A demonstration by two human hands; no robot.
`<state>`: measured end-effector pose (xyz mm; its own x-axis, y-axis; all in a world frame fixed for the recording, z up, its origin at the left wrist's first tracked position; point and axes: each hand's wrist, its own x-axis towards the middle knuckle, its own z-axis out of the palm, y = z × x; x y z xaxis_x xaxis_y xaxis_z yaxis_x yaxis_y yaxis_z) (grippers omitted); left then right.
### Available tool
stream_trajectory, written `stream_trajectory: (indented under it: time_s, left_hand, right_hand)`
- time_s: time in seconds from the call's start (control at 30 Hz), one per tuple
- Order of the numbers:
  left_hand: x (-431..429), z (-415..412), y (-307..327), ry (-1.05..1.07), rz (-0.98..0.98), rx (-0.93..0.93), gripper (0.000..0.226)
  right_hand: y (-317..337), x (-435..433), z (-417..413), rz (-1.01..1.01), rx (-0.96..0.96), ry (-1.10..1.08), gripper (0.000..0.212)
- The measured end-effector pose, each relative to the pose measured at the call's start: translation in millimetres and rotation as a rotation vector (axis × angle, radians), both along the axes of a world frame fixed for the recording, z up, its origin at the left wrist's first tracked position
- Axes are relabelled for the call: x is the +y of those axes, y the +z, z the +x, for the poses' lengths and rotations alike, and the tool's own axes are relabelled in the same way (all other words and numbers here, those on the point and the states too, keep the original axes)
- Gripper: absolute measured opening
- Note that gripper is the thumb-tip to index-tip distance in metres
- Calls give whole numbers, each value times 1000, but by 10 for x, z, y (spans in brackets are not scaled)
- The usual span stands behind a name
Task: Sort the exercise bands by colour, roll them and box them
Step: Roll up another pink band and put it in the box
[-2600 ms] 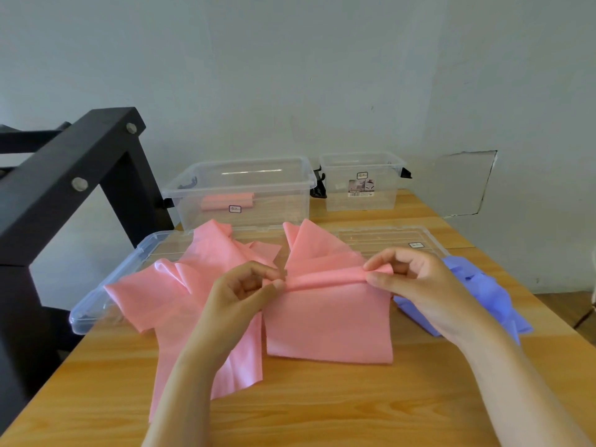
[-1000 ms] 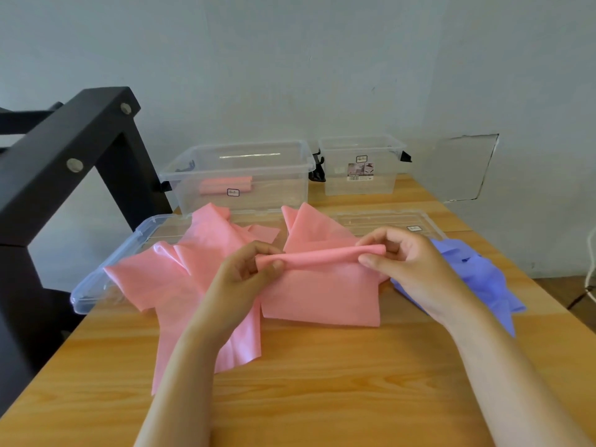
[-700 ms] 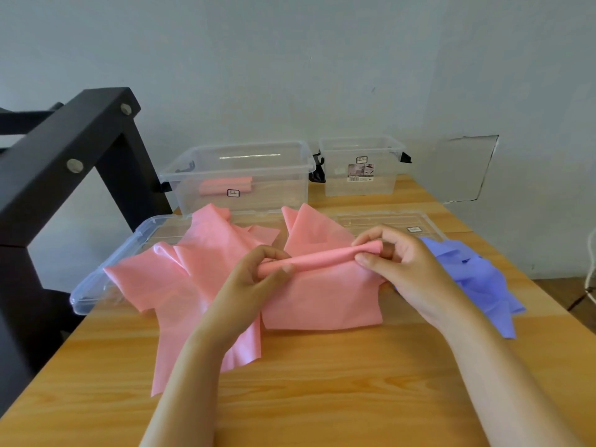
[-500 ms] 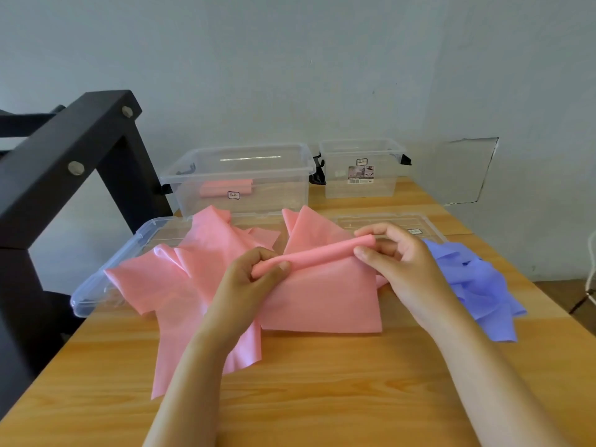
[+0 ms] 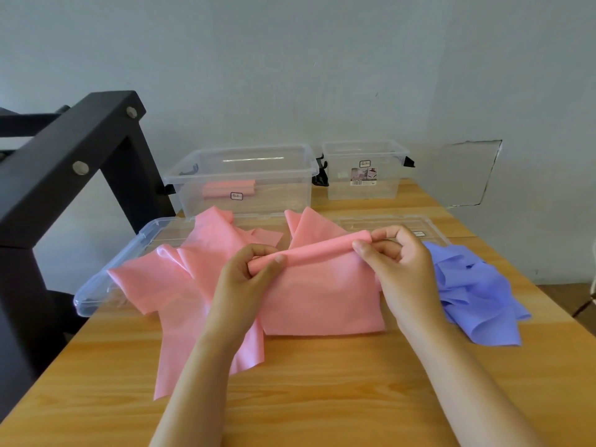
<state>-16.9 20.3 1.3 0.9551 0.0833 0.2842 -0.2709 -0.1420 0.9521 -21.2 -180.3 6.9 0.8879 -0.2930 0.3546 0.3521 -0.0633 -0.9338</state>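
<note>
A pink exercise band point(image 5: 322, 298) lies on the wooden table point(image 5: 322, 388), its far end wound into a thin roll point(image 5: 317, 250). My left hand point(image 5: 245, 279) pinches the roll's left end and my right hand point(image 5: 400, 262) pinches its right end, holding the roll tilted above the table. A second pink band point(image 5: 180, 285) lies crumpled to the left, partly under my left arm. A heap of purple bands point(image 5: 477, 291) sits at the right. One rolled pink band point(image 5: 229, 188) lies inside the large clear box point(image 5: 242, 179).
A smaller clear box point(image 5: 364, 169) stands behind at the right, with nothing visible inside. Two clear lids point(image 5: 106, 285) lie flat under the bands. A black frame point(image 5: 64, 162) stands at the table's left. The wall is close behind the boxes.
The roll has grown thicker as both hands wound it, and it has lifted off the table with its right end higher. The flat part of the band has shortened.
</note>
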Motion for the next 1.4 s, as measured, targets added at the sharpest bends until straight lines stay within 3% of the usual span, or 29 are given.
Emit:
stream_trajectory:
  time_s: [0.2, 0.47, 0.6, 0.67, 0.77, 0.97, 1.27, 1.4]
  left_hand:
    - [-2, -1, -19, -17, 6, 19, 14]
    - [19, -40, 16, -91, -6, 48, 19]
    - [34, -64, 41, -131, -38, 59, 18]
    - [43, -70, 39, -157, -23, 68, 16]
    - [68, -65, 37, -184, -20, 88, 16]
    - [76, -60, 19, -234, -33, 97, 26]
    - [57, -45, 7, -174, -27, 93, 12]
    - [65, -39, -4, -203, -35, 91, 13]
  right_hand:
    - [-1, 20, -21, -93, -40, -22, 13]
    - [36, -30, -27, -25, 3, 4, 11]
    - [73, -41, -35, 162, 165, 263, 38]
    - [69, -48, -36, 115, 172, 341, 36]
    - [53, -57, -31, 28, 157, 327, 13]
    - [58, -136, -13, -135, 123, 317, 16]
    - [58, -196, -33, -244, 125, 329, 2]
    - [60, -194, -25, -254, 140, 317, 8]
